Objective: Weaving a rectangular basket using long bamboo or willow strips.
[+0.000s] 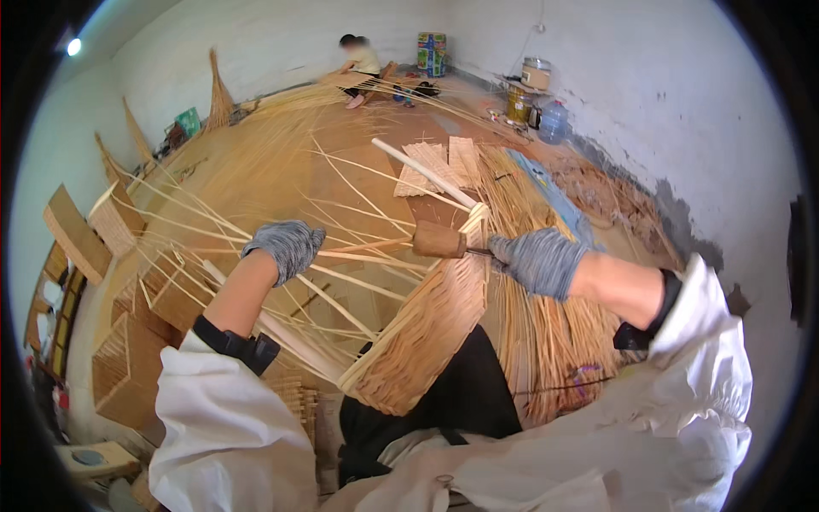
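My gloved left hand [286, 248] is closed around a pale wicker rod, among loose rods fanning out from the weave. My gloved right hand [543, 263] grips the dark metal shank of a tool with a thick wooden end [439, 240]. That wooden end points left, at the upper edge of a woven wicker panel [426, 328]. The panel slants across my lap, its near end low, its far end beside my right hand. A thick peeled stick [422, 174] juts from its far corner. Glove fabric hides my right fingertips.
Bundled wicker rods [546, 341] lie at my right. Woven pieces [426, 171] lie ahead, and woven boxes [128, 363] stand at left. Farther off, a person [360, 68] sits among long rods. A water bottle [554, 122] stands by the right wall.
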Demonstrator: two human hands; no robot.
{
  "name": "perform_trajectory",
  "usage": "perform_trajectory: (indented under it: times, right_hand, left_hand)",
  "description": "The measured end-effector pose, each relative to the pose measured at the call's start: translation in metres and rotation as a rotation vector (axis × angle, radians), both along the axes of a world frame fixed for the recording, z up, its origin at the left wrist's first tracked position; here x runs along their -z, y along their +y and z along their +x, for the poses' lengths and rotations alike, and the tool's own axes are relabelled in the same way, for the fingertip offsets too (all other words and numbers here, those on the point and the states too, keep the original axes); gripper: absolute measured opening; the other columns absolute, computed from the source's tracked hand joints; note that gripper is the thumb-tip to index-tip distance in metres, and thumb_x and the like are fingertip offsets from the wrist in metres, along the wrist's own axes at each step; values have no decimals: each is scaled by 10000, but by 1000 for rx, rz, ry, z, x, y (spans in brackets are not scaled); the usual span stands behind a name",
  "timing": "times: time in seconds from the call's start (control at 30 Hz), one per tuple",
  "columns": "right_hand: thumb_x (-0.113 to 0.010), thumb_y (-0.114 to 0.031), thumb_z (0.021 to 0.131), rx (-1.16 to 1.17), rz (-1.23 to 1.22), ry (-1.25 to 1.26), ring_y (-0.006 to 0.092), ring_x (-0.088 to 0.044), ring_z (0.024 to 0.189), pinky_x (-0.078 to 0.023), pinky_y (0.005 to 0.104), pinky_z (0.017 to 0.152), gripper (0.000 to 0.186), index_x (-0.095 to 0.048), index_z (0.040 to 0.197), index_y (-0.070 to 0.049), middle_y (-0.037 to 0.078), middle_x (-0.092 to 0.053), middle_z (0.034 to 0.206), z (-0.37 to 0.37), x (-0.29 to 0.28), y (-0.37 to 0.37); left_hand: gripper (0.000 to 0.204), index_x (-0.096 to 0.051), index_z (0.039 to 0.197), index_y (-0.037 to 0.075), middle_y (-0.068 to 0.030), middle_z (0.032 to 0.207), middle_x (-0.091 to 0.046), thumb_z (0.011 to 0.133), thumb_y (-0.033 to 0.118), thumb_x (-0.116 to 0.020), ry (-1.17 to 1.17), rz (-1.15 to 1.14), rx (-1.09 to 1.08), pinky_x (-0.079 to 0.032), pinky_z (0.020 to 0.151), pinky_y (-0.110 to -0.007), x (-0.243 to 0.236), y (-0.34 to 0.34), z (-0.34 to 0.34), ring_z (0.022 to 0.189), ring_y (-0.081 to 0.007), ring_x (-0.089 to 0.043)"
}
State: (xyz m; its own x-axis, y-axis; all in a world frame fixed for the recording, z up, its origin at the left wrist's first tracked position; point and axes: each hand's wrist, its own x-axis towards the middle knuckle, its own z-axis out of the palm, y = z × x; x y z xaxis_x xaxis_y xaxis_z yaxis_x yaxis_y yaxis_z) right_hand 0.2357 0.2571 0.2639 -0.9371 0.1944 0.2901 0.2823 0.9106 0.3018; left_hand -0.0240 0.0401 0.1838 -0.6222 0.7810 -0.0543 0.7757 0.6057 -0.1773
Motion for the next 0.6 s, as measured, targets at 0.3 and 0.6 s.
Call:
perform_trajectory:
  times: [0.3,0.6]
  right_hand:
    - [-461,-105,812,24,419,405,224,-464,1071,-355,323,929,392,-426,1198,-43,131,-454,1201,24,29,115]
    - [-450,-183,827,-263,143,353,251,-533,850,-428,350,763,278,-468,1055,-25,135,-526,945,11,30,73]
  left_hand:
    - [436,-554,946,18,-184,889,-581,890,307,-233,-42,-160,-19,-419,780,-407,-20,14,7,867,-330,-555]
    - [232,-527,968,71,-152,741,-588,837,199,-385,69,-151,128,-444,667,-409,-11,9,-8,743,-315,-579]
